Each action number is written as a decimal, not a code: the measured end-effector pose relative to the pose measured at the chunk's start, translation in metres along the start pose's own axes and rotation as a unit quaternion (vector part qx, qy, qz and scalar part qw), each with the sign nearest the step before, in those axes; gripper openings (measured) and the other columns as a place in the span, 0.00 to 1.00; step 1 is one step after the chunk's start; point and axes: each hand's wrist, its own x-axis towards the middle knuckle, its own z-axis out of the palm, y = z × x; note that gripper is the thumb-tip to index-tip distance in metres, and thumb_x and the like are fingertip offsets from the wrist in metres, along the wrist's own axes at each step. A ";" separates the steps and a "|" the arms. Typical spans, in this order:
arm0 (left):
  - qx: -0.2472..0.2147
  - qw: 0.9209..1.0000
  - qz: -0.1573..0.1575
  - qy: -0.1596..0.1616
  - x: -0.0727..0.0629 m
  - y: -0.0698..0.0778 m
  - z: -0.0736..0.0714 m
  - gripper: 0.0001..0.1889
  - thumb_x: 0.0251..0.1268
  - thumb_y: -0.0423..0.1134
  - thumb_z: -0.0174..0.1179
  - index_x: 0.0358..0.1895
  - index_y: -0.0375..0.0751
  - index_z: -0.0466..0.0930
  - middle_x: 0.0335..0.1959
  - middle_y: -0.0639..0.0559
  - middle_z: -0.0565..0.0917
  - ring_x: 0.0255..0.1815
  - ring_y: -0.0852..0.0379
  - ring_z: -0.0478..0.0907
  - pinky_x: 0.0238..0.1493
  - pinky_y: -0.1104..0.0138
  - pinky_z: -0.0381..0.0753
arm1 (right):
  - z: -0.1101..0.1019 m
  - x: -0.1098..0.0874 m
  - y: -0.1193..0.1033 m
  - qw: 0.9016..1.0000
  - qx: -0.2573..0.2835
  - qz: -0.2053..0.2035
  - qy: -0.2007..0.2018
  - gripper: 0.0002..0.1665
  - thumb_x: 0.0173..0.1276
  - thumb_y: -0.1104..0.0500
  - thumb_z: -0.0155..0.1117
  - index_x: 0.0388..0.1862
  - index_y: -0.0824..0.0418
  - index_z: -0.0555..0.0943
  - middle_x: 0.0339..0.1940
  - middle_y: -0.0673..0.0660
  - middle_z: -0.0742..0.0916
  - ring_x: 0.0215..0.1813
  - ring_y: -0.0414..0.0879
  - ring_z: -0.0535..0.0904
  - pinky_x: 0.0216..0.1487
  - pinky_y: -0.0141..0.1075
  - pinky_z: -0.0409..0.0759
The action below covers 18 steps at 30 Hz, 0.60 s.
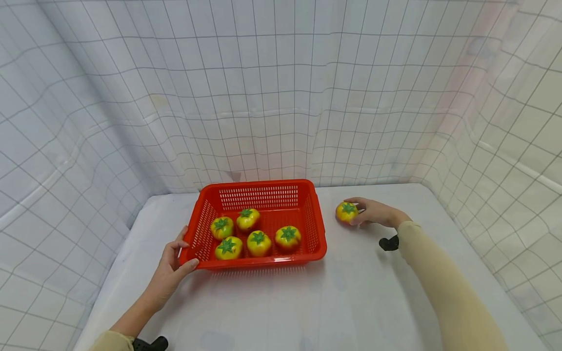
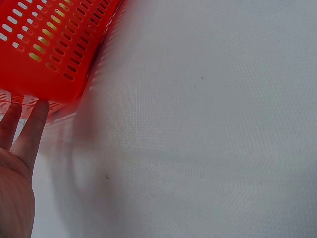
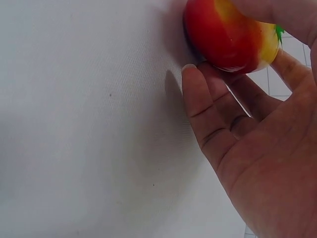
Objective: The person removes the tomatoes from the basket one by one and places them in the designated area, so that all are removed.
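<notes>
A red plastic basket (image 1: pixel 259 263) with slotted walls holds several toy tomatoes (image 1: pixel 259 243), yellow and red with green star-shaped leaves. At its front left corner is my left hand (image 1: pixel 169 268), the thumb by the front rim and the other fingers along the left side. Those fingers look straight against the basket (image 2: pixel 44 79) in the left wrist view; the thumb is out of sight there. To the right of the basket, my right hand (image 1: pixel 375 212) holds another tomato (image 1: pixel 347 212) between thumb and fingers. In the right wrist view this tomato (image 3: pixel 225 37) is close to the tabletop; whether it touches is unclear.
The basket stands on a table with a white cover (image 1: pixel 351 302). White curtains with a dark grid (image 1: pixel 281 97) hang behind the table and along both sides. A black wrist device (image 1: pixel 389 243) sits by the right sleeve, another (image 1: pixel 151 343) by the left.
</notes>
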 end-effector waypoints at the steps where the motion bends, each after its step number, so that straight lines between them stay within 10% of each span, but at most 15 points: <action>1: 0.000 1.000 0.001 0.000 0.000 0.000 0.000 0.21 0.75 0.29 0.56 0.62 0.42 0.55 0.86 0.53 0.38 0.84 0.40 0.36 0.54 0.72 0.81 | 0.000 0.000 0.000 1.000 -0.002 0.000 0.000 0.49 0.65 0.51 0.74 0.81 0.52 0.60 0.75 0.69 0.65 0.61 0.56 0.75 0.62 0.47 0.78; 18: -0.002 1.000 0.011 0.000 0.002 -0.001 -0.001 0.21 0.75 0.29 0.55 0.61 0.42 0.55 0.86 0.53 0.38 0.84 0.43 0.35 0.54 0.72 0.80 | -0.001 -0.003 -0.004 1.000 -0.007 0.003 -0.001 0.50 0.66 0.52 0.73 0.82 0.52 0.58 0.76 0.69 0.65 0.65 0.58 0.72 0.63 0.47 0.78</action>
